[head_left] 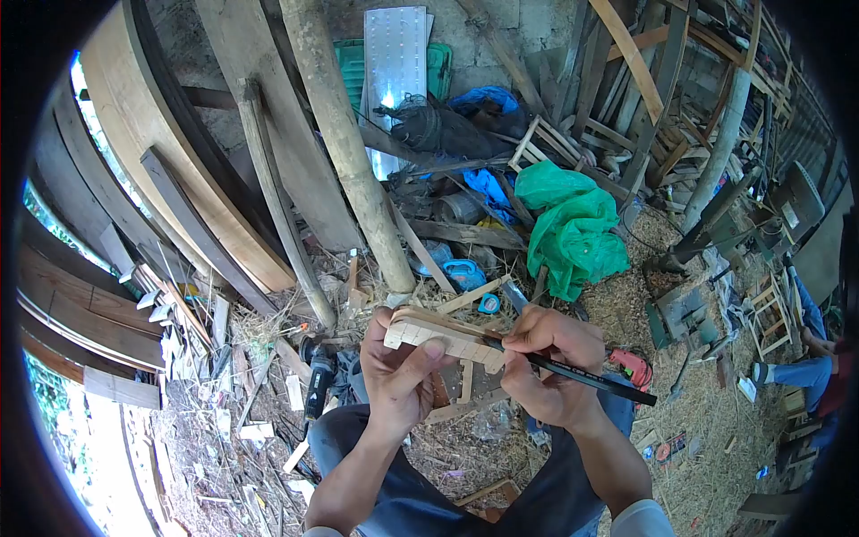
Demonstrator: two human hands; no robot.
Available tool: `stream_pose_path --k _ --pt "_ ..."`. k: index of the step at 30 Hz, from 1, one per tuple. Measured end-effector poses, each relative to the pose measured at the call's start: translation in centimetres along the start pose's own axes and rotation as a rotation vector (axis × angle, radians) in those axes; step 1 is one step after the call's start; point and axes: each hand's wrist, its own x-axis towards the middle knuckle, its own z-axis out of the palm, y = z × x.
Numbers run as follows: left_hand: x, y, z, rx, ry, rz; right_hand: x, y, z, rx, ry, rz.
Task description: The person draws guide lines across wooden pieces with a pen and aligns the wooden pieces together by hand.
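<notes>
My left hand is closed around a short stack of pale wooden strips, thumb pressed on the near face. Short dark lines cross that face. My right hand grips a slim black pen; its front end lies against the strips near their right end. Above the right knuckles a narrow grey metal strip sticks up; whether the hand holds it, I cannot tell. Both hands are raised above my lap.
A black power tool lies left of my knees, a red tool to the right. A blue tape measure, green plastic sheet and bamboo pole are ahead. Boards lean at left. Another person sits at far right.
</notes>
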Motion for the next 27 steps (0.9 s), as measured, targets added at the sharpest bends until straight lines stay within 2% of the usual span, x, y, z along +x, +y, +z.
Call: stream_pose_path --k 6,9,24,27 --pt "-0.03 -0.01 -0.2 0.013 -0.007 -0.003 -0.06 -0.16 -0.12 -0.008 0.005 0.001" --pt "-0.03 -0.02 -0.17 0.013 -0.007 -0.001 -0.16 -0.43 -0.45 0.0 -0.064 0.059" --pt "0.03 -0.02 -0.18 -0.009 -0.012 0.002 -0.25 -0.27 -0.34 -0.035 -0.051 0.037" --pt "0.07 0.05 -0.24 -0.004 -0.013 -0.002 -0.29 -0.09 -0.26 0.034 -0.001 0.051"
